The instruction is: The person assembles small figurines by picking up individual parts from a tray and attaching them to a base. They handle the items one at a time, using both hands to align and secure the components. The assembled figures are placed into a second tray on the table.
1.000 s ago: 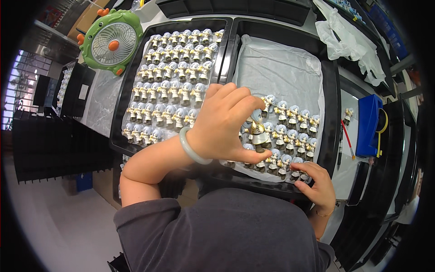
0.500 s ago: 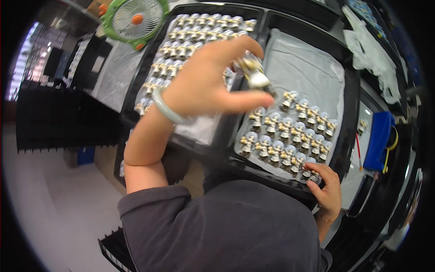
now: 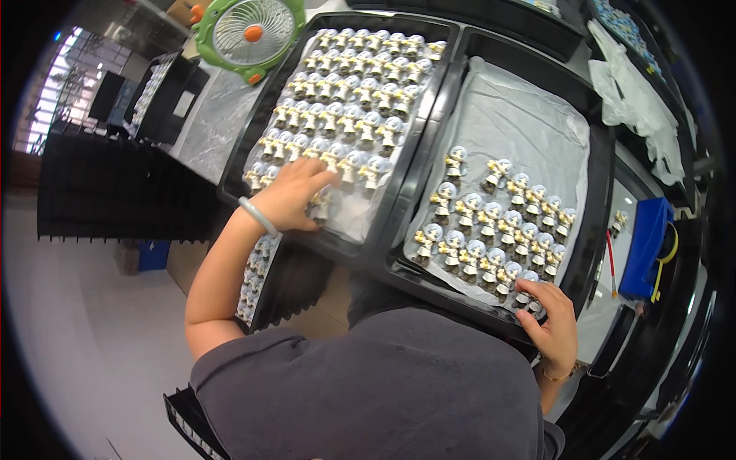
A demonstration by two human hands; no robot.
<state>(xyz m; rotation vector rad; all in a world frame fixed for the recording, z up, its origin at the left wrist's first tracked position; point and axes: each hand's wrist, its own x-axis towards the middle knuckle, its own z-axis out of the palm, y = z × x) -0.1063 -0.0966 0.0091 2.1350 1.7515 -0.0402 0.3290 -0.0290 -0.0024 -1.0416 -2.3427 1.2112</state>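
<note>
In the left tray (image 3: 349, 249), rows of small figurines with pale blue hair and white-and-gold clothes stand on a white sheet. My left hand (image 3: 290, 198) is at the tray's near row, thumb and fingers closed around a figurine (image 3: 322, 204), slightly blurred. The right tray (image 3: 414, 284) holds fewer of the same figurines on its crinkled white sheet, grouped in the near half. At that tray's near right corner, my right hand (image 3: 553, 316) has its thumb and forefinger around a figurine (image 3: 530, 285), which its fingers partly cover.
A green fan (image 3: 253, 34) stands beyond the left tray. White plastic bags (image 3: 636, 107) lie at the far right. A blue bin (image 3: 646, 245), a red-handled thin tool (image 3: 612, 264) and a lone figurine (image 3: 619, 220) sit right of the trays. Stacked black trays (image 3: 115, 184) stand at left.
My left hand moved from above the right tray back to the left tray's near row. The figurine it carried now stands at the left end of a new row in the right tray. My right hand stayed put.
</note>
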